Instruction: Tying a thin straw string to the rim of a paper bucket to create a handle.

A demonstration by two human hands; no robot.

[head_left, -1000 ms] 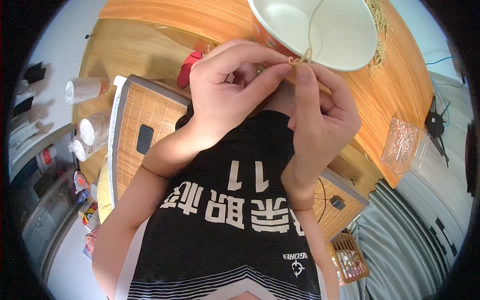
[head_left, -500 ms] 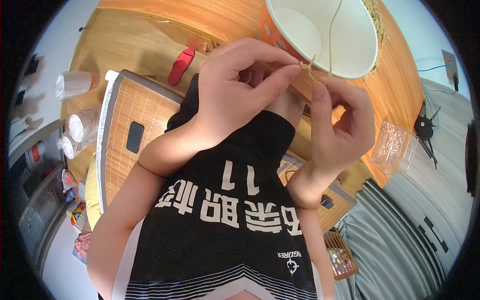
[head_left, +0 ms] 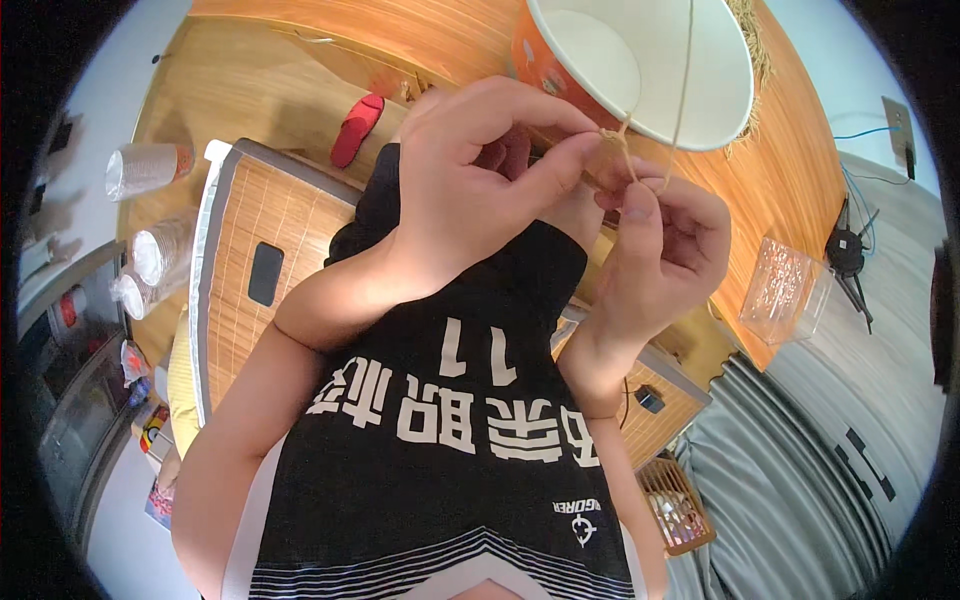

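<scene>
- Left hand [head_left: 470, 190] raised in the middle of the view, thumb and forefinger pinched narrow on a thin pale straw-coloured cord [head_left: 628, 160], just below the cup's near rim.
- Right hand [head_left: 655, 250] just to the right and slightly nearer, fingers curled, thumb pressed up against the same cord; both hands closed on it, fingertips nearly touching.
- Cord knotted or looped between the two pinches, one strand running up and far across the mouth of the large orange paper cup with white inside [head_left: 640, 60].
- Cup tilted toward the head, seemingly hung by the cord; whether either hand touches its wall cannot be told.
- Step in hand, judging by the grips: tying or tightening a knot in the cord close to the cup's rim.
- Next move likely calls for steady opposite pulls with both pinches, keeping the loop small and the strand from slipping off the rim.
- Below, to the left: a woven bamboo-topped table [head_left: 240, 270], stacked clear plastic cups [head_left: 150, 165], a red slipper [head_left: 356, 128] on the wooden floor [head_left: 250, 90].
</scene>
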